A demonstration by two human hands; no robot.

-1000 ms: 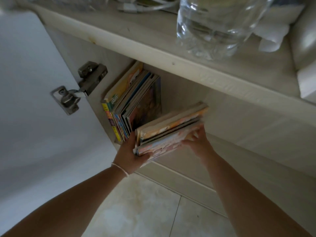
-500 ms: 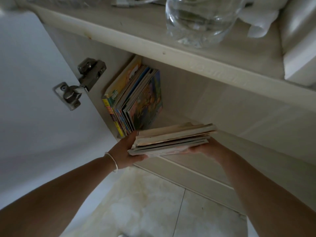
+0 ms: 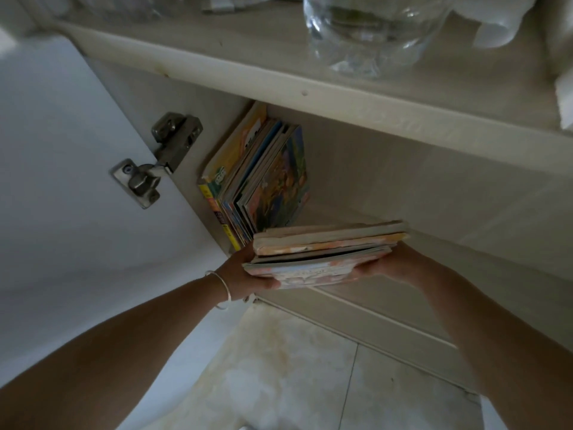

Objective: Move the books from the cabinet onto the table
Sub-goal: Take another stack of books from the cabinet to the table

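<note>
A: Books, where are they just now?

B: Two lots; a small stack of books (image 3: 328, 252) lies flat between both hands at about five o'clock from the frame's centre, in front of the open cabinet (image 3: 387, 169); the standing books (image 3: 260, 181) stay inside, at nine o'clock from the stack's far end, leaning against the cabinet's left wall.

A: And the hands, how do they sit?

B: The left hand (image 3: 245, 274) grips the stack's left end, thumb curled under the lowest cover and the palm against the spines; a thin bracelet (image 3: 221, 288) circles that wrist; the right hand (image 3: 384, 265) holds the right end from beneath, fingers wrapped under the bottom book; its fingertips are hidden by the stack, so how far they curl I cannot tell.

A: Is the stack level?

B: Nearly; the right end sits a touch higher than the left; the top books are pale and worn at the edges, the lowest shows a pastel picture cover.

A: What else is about?

B: The table (image 3: 279, 57) top runs across twelve o'clock, directly above the cabinet opening; a clear glass vessel (image 3: 372, 32) stands on it toward one o'clock; the white cabinet door (image 3: 62, 181) hangs open at nine o'clock, with its metal hinge (image 3: 158, 159) between door and cabinet wall; pale floor tiles (image 3: 294, 377) fill six o'clock.
</note>
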